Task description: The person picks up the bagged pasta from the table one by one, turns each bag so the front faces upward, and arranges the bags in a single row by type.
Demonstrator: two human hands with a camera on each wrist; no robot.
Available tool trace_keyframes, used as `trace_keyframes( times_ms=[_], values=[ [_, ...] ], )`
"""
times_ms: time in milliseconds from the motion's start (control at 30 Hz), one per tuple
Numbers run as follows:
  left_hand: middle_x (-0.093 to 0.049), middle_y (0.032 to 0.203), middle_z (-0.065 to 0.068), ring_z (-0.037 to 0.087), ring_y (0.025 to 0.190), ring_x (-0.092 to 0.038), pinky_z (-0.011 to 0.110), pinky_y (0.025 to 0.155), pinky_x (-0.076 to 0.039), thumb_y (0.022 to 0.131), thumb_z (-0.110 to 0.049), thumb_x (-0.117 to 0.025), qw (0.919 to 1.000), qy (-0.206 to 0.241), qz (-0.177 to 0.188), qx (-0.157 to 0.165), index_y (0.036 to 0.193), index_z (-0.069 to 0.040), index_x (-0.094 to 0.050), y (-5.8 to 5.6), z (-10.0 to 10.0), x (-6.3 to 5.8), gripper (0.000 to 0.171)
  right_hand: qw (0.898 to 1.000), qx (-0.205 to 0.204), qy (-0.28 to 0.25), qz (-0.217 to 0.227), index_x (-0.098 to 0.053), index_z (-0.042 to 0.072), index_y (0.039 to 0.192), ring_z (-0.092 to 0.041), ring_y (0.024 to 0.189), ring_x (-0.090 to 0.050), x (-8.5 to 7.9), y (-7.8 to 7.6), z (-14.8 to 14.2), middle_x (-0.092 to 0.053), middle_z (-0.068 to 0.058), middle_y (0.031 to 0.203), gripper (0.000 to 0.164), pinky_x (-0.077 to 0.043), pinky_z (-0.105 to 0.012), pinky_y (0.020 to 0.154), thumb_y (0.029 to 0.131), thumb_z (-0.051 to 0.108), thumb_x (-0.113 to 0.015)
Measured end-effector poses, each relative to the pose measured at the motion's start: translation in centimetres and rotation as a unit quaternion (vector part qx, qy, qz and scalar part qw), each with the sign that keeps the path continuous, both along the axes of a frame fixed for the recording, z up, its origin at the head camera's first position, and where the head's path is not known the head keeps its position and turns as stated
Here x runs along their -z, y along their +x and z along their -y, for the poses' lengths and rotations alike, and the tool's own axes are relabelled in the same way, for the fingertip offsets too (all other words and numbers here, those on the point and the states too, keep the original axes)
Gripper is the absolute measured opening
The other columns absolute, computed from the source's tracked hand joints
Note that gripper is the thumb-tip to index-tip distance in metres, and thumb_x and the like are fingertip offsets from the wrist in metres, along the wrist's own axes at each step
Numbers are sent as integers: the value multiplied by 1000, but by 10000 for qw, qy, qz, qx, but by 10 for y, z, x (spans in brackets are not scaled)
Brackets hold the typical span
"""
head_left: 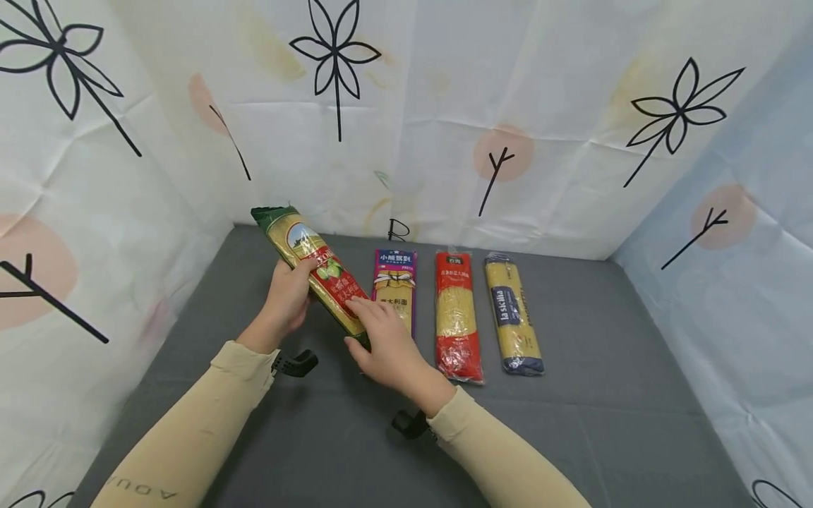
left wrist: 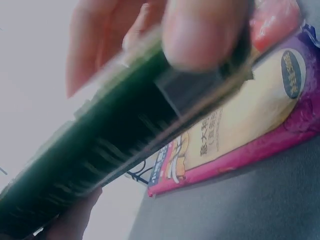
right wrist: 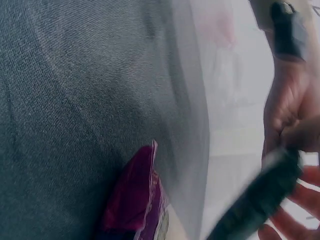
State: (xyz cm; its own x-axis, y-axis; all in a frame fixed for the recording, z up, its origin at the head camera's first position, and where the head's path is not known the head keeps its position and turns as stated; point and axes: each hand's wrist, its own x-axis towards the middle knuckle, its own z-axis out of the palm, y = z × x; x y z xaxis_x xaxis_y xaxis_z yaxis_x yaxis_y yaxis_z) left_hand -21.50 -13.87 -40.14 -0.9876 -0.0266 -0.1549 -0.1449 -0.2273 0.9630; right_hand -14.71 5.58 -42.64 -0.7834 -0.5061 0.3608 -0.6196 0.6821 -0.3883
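Observation:
A green, gold and red pack of spaghetti is held tilted above the grey table, its green crimped end up and to the left. My left hand grips its left side around the middle, thumb across the front. At the lower right end, my right hand holds it, fingers over the front and thumb at the edge. In the left wrist view the pack's dark green side runs between both hands. Just behind the right hand lies a purple pack of pasta, partly covered by that hand.
Right of the purple pack lie a red pack of spaghetti and a yellow and navy pack of spaghetti, roughly side by side. The grey tabletop is bordered by patterned white cloth at the back and sides.

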Motion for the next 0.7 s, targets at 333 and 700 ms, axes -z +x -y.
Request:
trace_keyframes(
  times_ms=[333,700],
  values=[
    [-44,136,15,28,117,-53,43,90,-50,103,-33,-45,9982,-329,-15,508,152,-16,-16,0,7,-3,59,9516,-16,-1740,2532,-43,11,142,-19,118,-52,7,-9,-17,-50,-6,133,52,-47,-39,96,98,34,-58],
    [-49,130,18,24,107,-59,39,83,-53,103,-34,-46,9850,-836,-97,1508,150,-10,-20,-2,12,0,58,8444,-804,-2848,4466,-41,8,138,-18,101,-63,19,-9,-14,-64,-7,117,49,-50,-35,85,96,23,-63]
  ],
)
